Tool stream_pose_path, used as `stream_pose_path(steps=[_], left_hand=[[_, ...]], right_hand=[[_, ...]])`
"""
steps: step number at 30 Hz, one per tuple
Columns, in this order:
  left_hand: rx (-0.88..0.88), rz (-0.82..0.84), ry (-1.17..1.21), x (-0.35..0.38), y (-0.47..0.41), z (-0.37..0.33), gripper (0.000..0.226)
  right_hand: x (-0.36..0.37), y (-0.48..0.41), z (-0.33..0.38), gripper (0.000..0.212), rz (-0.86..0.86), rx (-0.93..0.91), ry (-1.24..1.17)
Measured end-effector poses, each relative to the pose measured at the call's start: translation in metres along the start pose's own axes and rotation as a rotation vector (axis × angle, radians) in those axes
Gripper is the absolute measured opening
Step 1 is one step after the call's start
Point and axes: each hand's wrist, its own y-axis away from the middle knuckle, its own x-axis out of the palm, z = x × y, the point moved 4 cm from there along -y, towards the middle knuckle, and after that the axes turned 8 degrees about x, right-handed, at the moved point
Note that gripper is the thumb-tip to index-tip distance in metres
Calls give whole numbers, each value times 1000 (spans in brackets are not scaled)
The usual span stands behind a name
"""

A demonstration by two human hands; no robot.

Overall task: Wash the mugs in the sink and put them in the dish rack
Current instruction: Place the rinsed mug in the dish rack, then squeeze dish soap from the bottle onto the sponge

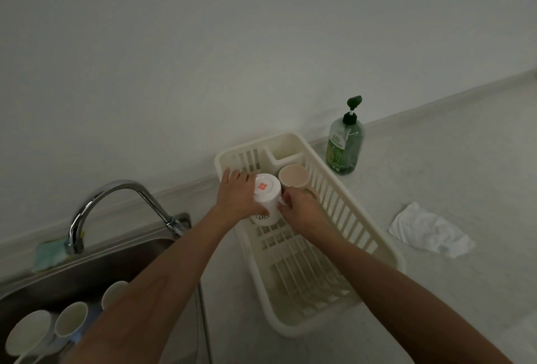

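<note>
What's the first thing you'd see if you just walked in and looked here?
Two hands stand out first: the left hand and right hand hold an upside-down white mug with a red mark on its base, in the cream dish rack at the middle. A beige mug sits upside down just beyond it. More mugs wait in the sink at lower left, and a green soap bottle stands behind the rack.

Red stamp on white mug [267,195] base, soap bottle [345,145] label (both illegible).
</note>
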Motion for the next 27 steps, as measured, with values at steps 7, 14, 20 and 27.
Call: stream_pose_path(steps=[7,14,20,27], left_hand=[[55,-274,416,-14,40,15,68],[-361,-373,916,11,165,85,30],[-703,-383,1003,56,279,171,20],[-962,-466,1235,80,349,278,25]], right_hand=[[-21,15,47,22,-166,-173,-158],[54,50,136,16,50,-384,-84],[160,100,201,10,277,-388,41],[273,116,284,13,435,-191,-104]])
